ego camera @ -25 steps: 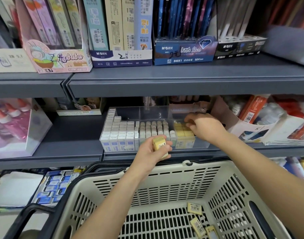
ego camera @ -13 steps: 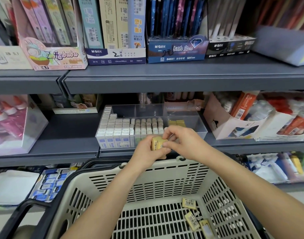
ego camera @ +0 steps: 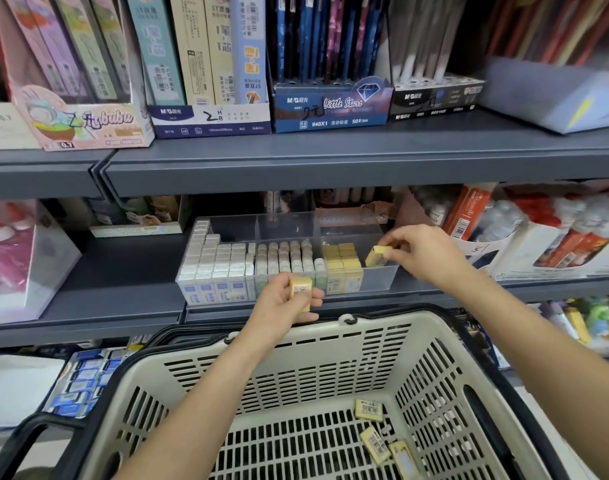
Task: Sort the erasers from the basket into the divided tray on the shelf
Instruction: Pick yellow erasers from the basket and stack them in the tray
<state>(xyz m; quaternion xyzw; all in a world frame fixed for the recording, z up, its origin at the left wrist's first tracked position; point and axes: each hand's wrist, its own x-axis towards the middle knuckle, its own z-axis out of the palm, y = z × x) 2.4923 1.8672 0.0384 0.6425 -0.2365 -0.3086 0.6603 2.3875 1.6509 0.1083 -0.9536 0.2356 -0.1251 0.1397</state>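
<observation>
A clear divided tray point(ego camera: 382, 282) stands on the middle shelf, with white erasers on the left, rounded pale ones in the middle and yellow erasers point(ego camera: 341, 259) on the right. My right hand point(ego camera: 422, 252) pinches a yellow eraser point(ego camera: 377, 255) over the tray's right compartment. In front of the tray, my left hand point(ego camera: 284, 303) grips a small stack of yellow erasers point(ego camera: 300, 287). Below, the beige basket point(ego camera: 330, 348) holds three yellow erasers point(ego camera: 375, 434) on its floor at the right.
Pencil and refill boxes point(ego camera: 209, 81) line the upper shelf. A white box of bottles point(ego camera: 538, 247) sits right of the tray and a pink-filled clear box point(ego camera: 22, 258) at far left. The basket's black handle point(ego camera: 29, 434) curves at lower left.
My right hand took one yellow eraser from the stack in my left hand and carried it up and right over the tray's right compartment. The left hand stayed in front of the tray.
</observation>
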